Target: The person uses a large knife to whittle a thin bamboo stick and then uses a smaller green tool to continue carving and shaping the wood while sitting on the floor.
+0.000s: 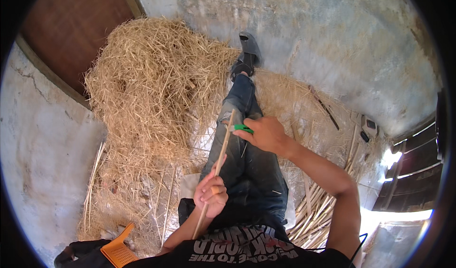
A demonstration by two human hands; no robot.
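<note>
My left hand (211, 194) is wrapped round the lower part of a pale bamboo strip (225, 147), with an orange band around one finger. The strip slants up over my outstretched legs, its top end near my knee. In my right hand (270, 136) is a green-handled utility knife (243, 129), held by closed fingers. Its short blade meets the side of the strip close to the top end; whether it bites into the wood cannot be made out.
A large heap of curly, straw-like shavings (147, 73) fills the left side. Several long split sticks (316, 216) lie by my right hip. Near the stained wall (342, 40) are a dark long-bladed tool (325, 108) and a small pale-and-black device (369, 128). An orange perforated object (118, 250) sits at lower left.
</note>
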